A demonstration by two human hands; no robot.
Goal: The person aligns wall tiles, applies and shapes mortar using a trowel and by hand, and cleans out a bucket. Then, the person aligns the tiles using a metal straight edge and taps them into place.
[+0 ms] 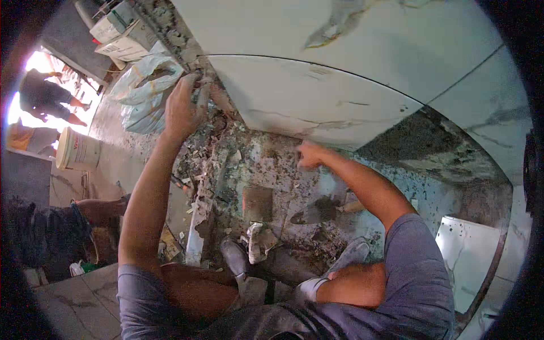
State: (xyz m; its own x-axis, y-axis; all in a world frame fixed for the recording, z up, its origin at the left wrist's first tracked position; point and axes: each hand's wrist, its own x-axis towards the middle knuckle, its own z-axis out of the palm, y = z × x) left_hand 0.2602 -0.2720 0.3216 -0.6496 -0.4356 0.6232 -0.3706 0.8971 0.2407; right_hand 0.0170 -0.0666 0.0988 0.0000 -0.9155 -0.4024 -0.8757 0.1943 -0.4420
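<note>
A white marble-patterned wall tile (306, 105) stands in front of me. My left hand (184, 107) is by its left side, fingers stretched over the ragged wall edge (218, 99) and thumb apart. My right hand (310, 156) touches or nearly touches the tile's lower edge; its fingers are bent and smeared by motion. Between my feet and the wall lies a trowel (313, 211) with mortar on its blade. To its left is a flat, square, rust-brown piece (256, 204), with a pale wrapped piece (260, 242) just below it.
Rubble (192, 153) is strewn along the broken wall edge. At left are a plastic bag (144, 93), boxes (127, 37), a white bucket (77, 149) and a person (45, 96) in a bright doorway. Another tile (467, 255) leans at right, below a bare mortar patch (416, 139).
</note>
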